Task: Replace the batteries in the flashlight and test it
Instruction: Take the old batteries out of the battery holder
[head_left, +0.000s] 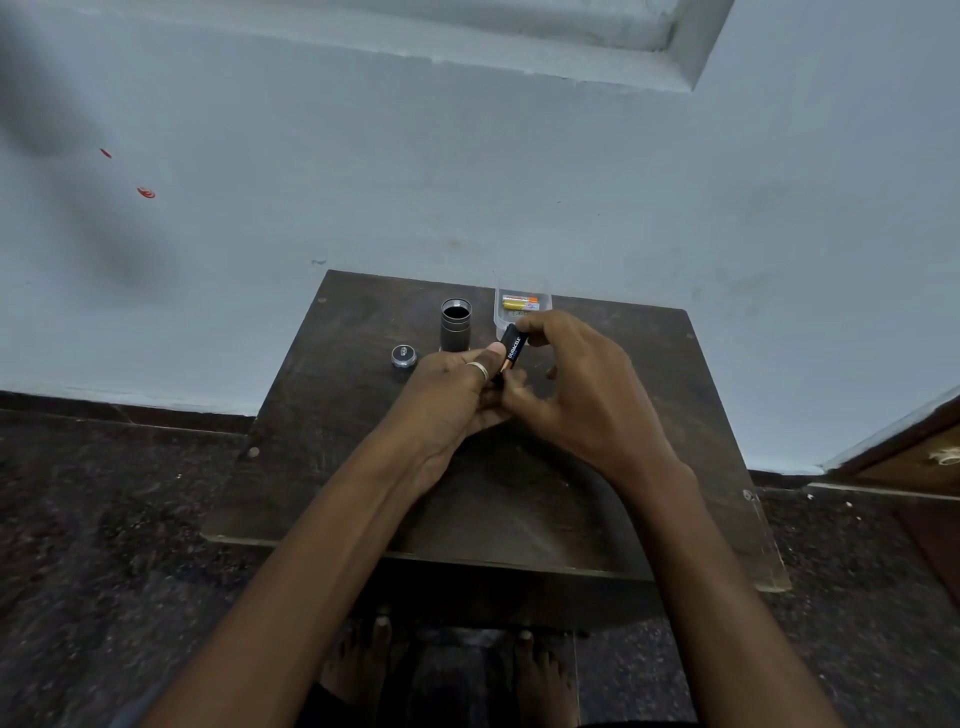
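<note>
Above the dark table (639, 426), left hand (449, 397) and right hand (584, 395) fingers pinch the tilted battery (512, 349).

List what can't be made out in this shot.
Head view only:
- Battery: lower end hidden by fingers of the left hand and right hand; anything else held cannot be told.
- Flashlight: inside too dark to tell if empty; base behind the left hand.
- Box: batteries inside too small to count or read.
- Cap: too small for detail.
</note>
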